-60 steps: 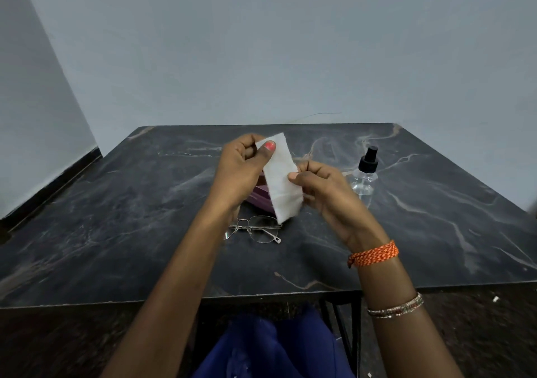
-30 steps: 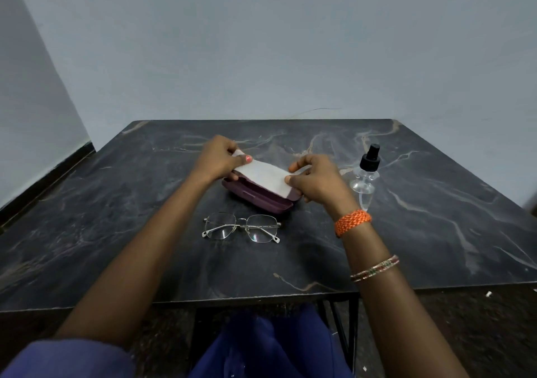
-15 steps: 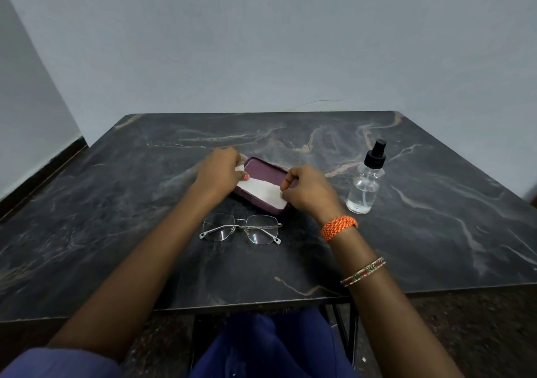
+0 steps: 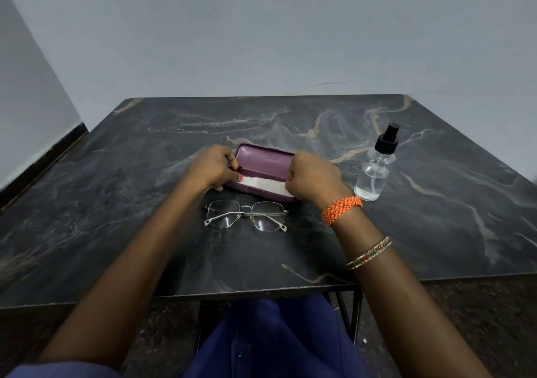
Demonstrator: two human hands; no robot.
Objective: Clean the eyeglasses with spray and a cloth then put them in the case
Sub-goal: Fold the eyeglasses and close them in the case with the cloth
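Note:
A purple eyeglass case [image 4: 261, 162] lies open mid-table, its lid tilted up toward the far side. A folded white cloth [image 4: 263, 186] lies along its lower half. My left hand [image 4: 213, 167] grips the case's left end, with fingers on the lid edge and the cloth. My right hand [image 4: 312, 177] is closed on the case's right end over the cloth. Metal-framed eyeglasses [image 4: 247, 215] lie folded on the table just in front of the case, untouched. A clear spray bottle [image 4: 374, 171] with a black nozzle stands upright to the right of my right hand.
The dark marble table [image 4: 116, 203] has its front edge near my lap and a wall close behind its far edge. A black skirting board runs along the left wall.
The cloth went from held up in both hands down onto the case. The case lid has since been raised, and the cloth now lies inside the open case.

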